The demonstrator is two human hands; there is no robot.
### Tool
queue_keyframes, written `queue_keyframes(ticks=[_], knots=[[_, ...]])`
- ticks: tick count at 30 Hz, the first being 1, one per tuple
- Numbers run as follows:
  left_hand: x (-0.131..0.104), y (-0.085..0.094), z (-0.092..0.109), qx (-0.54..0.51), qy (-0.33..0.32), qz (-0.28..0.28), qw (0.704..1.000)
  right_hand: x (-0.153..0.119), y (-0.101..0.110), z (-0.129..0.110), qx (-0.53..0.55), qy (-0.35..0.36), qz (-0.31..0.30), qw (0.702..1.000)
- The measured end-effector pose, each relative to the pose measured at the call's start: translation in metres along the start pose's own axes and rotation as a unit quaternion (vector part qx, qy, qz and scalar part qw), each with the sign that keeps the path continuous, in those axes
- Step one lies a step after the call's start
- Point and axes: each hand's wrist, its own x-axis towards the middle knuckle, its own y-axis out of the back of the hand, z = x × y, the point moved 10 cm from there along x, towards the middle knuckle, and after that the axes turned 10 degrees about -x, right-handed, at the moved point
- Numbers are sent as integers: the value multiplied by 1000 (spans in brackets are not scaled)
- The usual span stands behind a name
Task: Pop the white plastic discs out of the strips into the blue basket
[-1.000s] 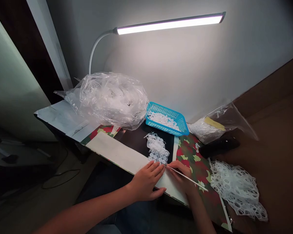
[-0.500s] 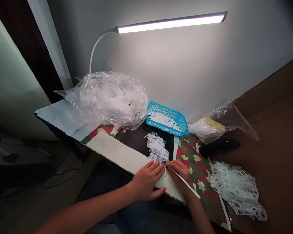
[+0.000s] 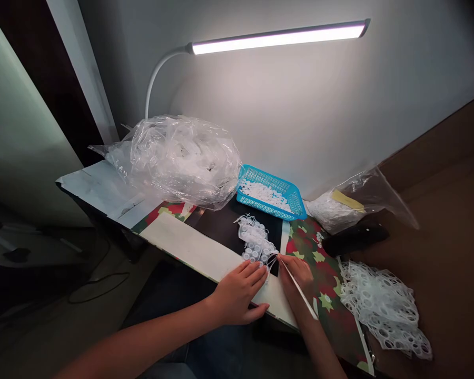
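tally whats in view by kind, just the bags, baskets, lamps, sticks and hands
Clear plastic bags: 2 (large bag, smaller bag)
Blue basket: 1
Lamp: 1
Thin white stick: 1
Hands: 2 (left hand, right hand)
Total: 7

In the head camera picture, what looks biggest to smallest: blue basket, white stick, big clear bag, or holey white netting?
1. Clear plastic bag
2. White netting
3. Blue basket
4. White stick

Being nearer may make the netting look bigger.
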Motion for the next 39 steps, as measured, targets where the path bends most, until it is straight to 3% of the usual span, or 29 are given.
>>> queue_keyframes(ticks=[10,15,20,28,36,39], knots=[[-1,-2,-1,8,1,-3,1000,-2,-2,-4,128,-26,-77,988],[0,-1,0,1,-1,3,1000,-2,-16,-13,172,1,-127,977],[-1,-2,-1,-1,-1,6,1000,-2,-20,-16,177,21,-138,974],[0,-2,-1,-2,-2,5,1000,-1,-19,-17,128,42,-118,984],[1,-2,-1,-9,-7,4,1000,1,-8,-9,7,25,-31,999],[1,-3,-1,-6,-6,2,1000,0,-8,-9,-21,28,-24,999]])
